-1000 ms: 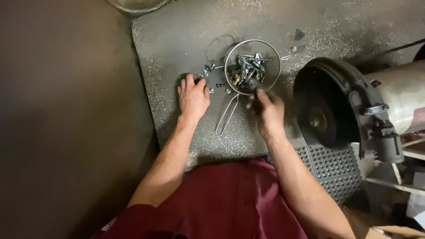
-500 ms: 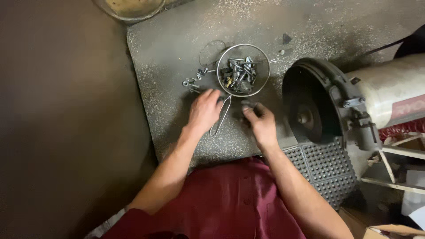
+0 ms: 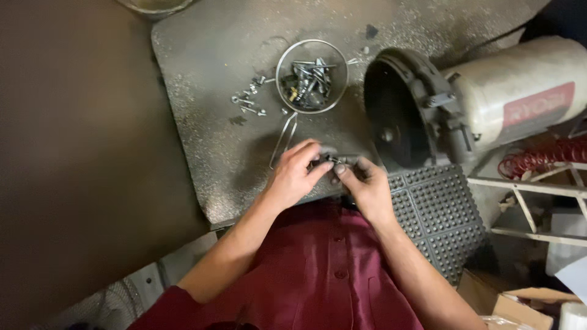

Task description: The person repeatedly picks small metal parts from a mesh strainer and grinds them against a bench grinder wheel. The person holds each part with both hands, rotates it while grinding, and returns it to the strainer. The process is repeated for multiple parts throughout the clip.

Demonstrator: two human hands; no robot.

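Note:
Both my hands meet at the near edge of a grey metal plate. My left hand and my right hand pinch a small dark metal part between their fingertips. Beyond them stands a round wire strainer filled with several screws and bolts, its wire handle pointing toward my left hand. A few loose screws lie on the plate left of the strainer.
A bench grinder with a dark round wheel guard and a white motor housing lies at the right. A black studded rubber mat is under my right forearm. A red coiled hose and cardboard boxes sit far right.
My left hand left the loose screws and came back toward me. Both hands drew together near the plate's front edge and now hold the small part between them.

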